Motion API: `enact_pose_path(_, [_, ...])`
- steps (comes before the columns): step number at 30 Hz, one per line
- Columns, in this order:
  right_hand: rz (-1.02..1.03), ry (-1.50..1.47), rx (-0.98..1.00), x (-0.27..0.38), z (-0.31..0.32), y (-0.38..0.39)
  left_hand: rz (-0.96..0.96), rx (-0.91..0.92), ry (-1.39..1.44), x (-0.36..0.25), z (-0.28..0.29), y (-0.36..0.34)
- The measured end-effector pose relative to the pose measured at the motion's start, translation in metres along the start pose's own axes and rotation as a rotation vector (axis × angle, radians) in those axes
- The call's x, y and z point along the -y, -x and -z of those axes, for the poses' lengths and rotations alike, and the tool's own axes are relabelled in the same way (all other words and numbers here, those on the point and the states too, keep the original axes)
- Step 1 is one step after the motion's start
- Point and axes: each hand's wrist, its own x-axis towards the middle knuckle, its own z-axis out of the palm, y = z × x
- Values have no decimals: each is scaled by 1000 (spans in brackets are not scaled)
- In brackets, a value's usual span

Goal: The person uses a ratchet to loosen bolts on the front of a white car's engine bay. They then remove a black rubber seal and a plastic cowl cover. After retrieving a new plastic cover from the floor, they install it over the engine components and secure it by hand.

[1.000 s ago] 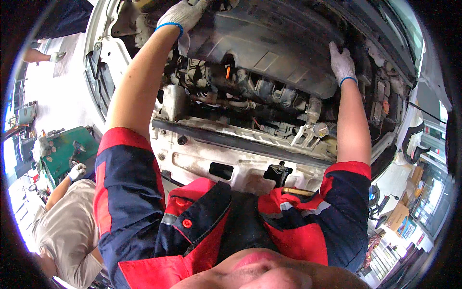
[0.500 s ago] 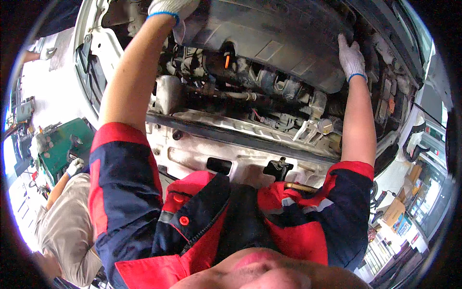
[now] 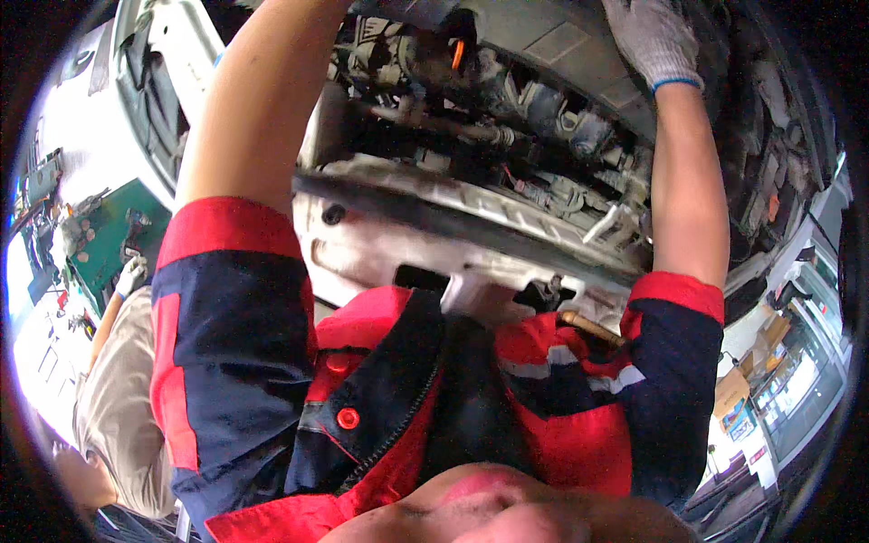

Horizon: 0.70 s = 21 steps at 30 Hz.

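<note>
Across the top of the engine bay lies a large dark plastic engine cover [image 3: 507, 14], dusty and cut off by the upper edge. My right hand [image 3: 654, 43], in a white knitted glove with a blue cuff, rests on the right part of this cover. Its fingers look stretched out, though their tips are partly cut off. My left forearm [image 3: 258, 109] reaches up past the cover's left side, with its hand beyond the upper edge. Below the cover the engine parts [image 3: 543, 109] show, with an orange dipstick handle [image 3: 458, 54] among them.
The white front body panel [image 3: 371, 244] of the vehicle stands between me and the engine. At the left, a co-worker [image 3: 127, 389] with a gloved hand is by a green bench [image 3: 118, 237] bearing tools. Cardboard boxes [image 3: 731, 394] stand at the right.
My left hand has gone out past the upper edge. The right hand has shifted inward over the cover from its right edge. The whole view has tilted, so the engine sits higher in it.
</note>
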Motion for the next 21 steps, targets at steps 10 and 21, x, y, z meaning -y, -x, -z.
enact_pose_path(10, [-15,-72,-27,-80,-32,-14,-99,73,-144,-31,14,6])
enact_pose_path(21, [-87,161,-147,-1,29,80,-210,-171,-231,-60,17,60])
